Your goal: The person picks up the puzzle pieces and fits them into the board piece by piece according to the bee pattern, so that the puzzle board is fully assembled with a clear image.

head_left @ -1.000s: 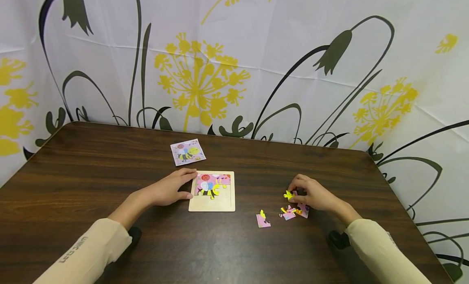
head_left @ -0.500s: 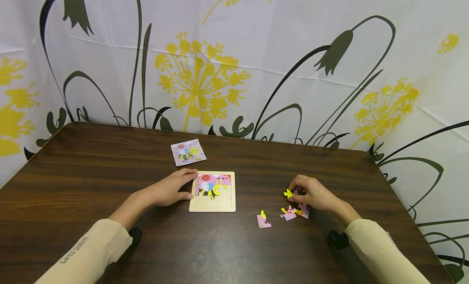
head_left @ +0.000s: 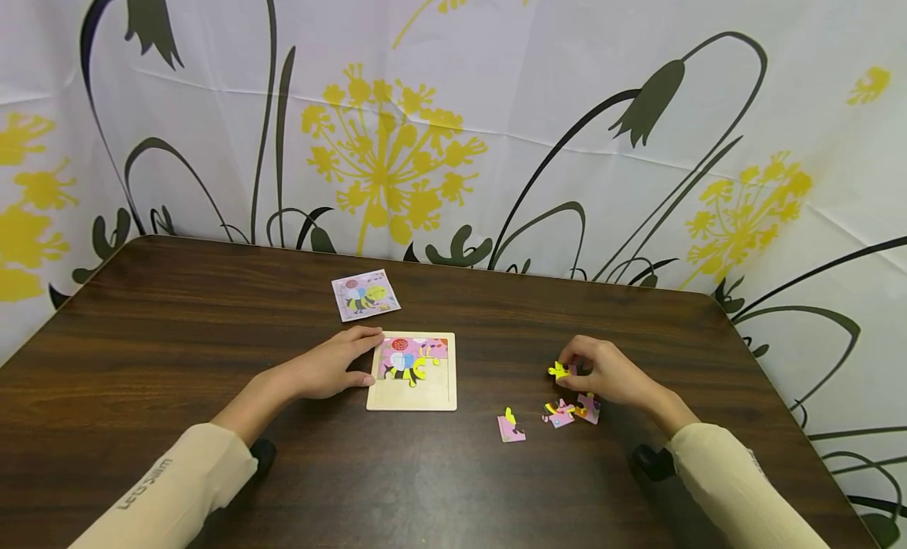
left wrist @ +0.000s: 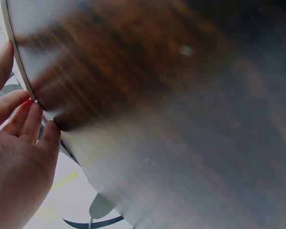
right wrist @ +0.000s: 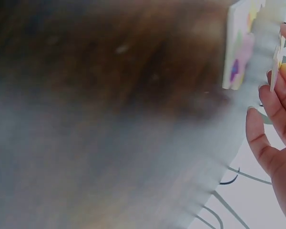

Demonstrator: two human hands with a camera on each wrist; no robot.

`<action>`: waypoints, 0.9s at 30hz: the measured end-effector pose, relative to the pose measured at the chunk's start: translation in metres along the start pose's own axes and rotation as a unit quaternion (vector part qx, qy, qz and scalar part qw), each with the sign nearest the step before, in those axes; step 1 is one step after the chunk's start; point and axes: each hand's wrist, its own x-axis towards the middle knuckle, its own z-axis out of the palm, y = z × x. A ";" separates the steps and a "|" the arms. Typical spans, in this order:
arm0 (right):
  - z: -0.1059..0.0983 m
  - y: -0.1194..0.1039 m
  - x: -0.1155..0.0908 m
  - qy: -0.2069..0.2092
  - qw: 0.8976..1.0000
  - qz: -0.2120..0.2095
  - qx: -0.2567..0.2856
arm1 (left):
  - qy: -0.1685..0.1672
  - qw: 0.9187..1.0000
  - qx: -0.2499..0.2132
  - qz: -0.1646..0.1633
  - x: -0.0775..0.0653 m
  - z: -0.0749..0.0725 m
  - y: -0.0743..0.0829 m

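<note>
My left hand (head_left: 335,365) rests against the left edge of a square wooden puzzle board (head_left: 411,399), fingertips at its upper corner and thumb lower down. Pink, yellow and black bee pieces (head_left: 404,364) fill the upper left and top of the board; bare wood shows below and at the right. Over on the right, my right hand (head_left: 602,369) pinches a yellow and pink puzzle piece (head_left: 559,370) between thumb and fingers. In the right wrist view this puzzle piece (right wrist: 275,71) appears edge-on, raised off the table.
Two loose puzzle pieces, one pink and striped (head_left: 560,413) and one pink and orange (head_left: 587,408), lie just below my right hand. Another pink piece with a yellow tip (head_left: 511,427) lies nearer the board. A bee picture card (head_left: 365,294) lies behind the board on the dark table (head_left: 283,470).
My right hand has lifted and turned the yellow puzzle piece slightly in its fingers. The left hand and the board stay in place.
</note>
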 end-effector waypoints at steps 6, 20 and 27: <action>-0.004 -0.007 0.006 0.013 1.000 0.001 0.007 | -0.001 1.000 0.000 -0.001 0.000 0.001 0.000; 0.001 -0.032 0.037 -0.010 1.000 -0.019 0.015 | -0.001 1.000 -0.002 -0.003 0.001 0.000 0.000; 0.012 -0.049 0.056 -0.021 0.999 -0.036 0.013 | -0.002 1.000 0.000 -0.004 0.001 0.000 0.000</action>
